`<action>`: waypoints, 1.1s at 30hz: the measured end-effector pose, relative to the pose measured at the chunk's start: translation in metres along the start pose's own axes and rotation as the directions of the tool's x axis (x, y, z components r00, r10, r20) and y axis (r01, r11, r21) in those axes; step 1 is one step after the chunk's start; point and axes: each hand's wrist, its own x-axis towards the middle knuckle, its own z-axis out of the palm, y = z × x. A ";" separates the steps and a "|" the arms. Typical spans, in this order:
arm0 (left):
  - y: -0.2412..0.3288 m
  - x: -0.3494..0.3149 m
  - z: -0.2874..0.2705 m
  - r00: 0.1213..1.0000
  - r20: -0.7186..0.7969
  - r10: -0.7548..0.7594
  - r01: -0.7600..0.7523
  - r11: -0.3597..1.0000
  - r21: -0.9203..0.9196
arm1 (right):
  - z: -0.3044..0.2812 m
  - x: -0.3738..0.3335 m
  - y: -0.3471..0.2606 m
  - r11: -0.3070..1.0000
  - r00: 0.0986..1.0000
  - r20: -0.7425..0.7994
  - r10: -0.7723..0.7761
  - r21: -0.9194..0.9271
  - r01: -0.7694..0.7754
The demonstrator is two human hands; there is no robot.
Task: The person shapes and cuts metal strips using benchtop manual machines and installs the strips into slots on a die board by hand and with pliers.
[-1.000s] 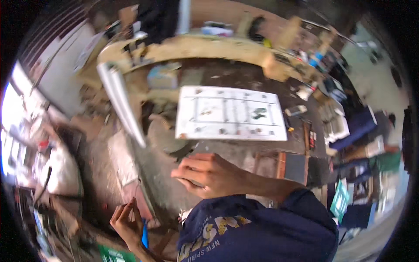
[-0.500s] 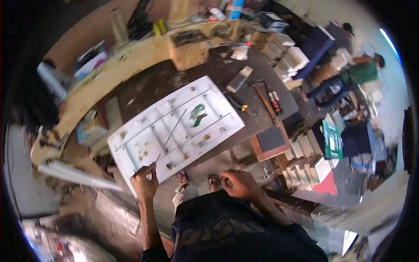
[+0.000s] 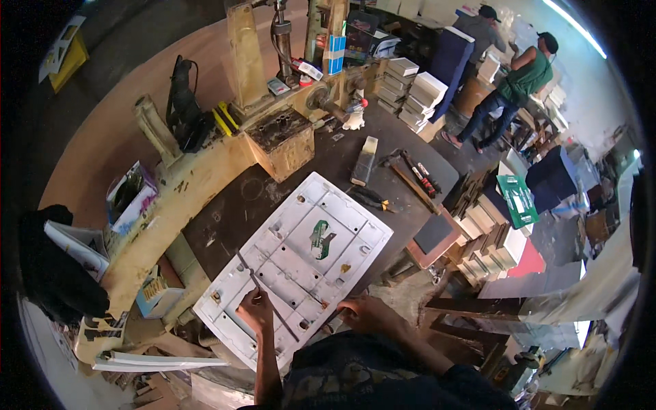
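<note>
A white ribbed panel with holes, brown spots and a green patch lies on the dark workbench. My left hand is closed over its near left part, gripping a thin dark tool that points away from me. A slim rod lies slantwise on the panel beside that hand. My right hand is curled shut at the panel's near right edge. Whatever its fingers may hold is too small or hidden to make out.
On the bench are a hammer, pliers, a flat brush-like block and red-black tools. A wooden block stands behind. Stacked white pieces and two people are at the far right.
My view has shifted, so the panel appears turned and lower. My left hand has moved further over the panel with its tool; my right hand now sits at the panel's edge.
</note>
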 end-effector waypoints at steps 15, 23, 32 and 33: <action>-0.012 0.013 0.099 0.974 -0.119 0.191 -0.133 0.914 0.383 | -0.179 0.157 0.054 0.928 0.865 -0.337 -0.372 -0.101 0.359; -0.007 0.004 0.116 0.991 -0.113 -0.077 0.113 0.929 0.352 | -0.285 0.193 0.068 0.888 0.886 0.235 -0.401 -0.140 0.439; 0.037 -0.020 0.065 0.847 -0.479 -0.229 0.411 0.854 0.318 | -0.486 0.297 0.089 0.883 0.416 -0.881 -0.226 -0.005 0.470; 0.011 -0.034 0.058 0.800 -0.553 -0.233 0.454 0.838 0.303 | -0.501 0.320 0.086 0.877 0.419 -0.877 -0.234 -0.005 0.480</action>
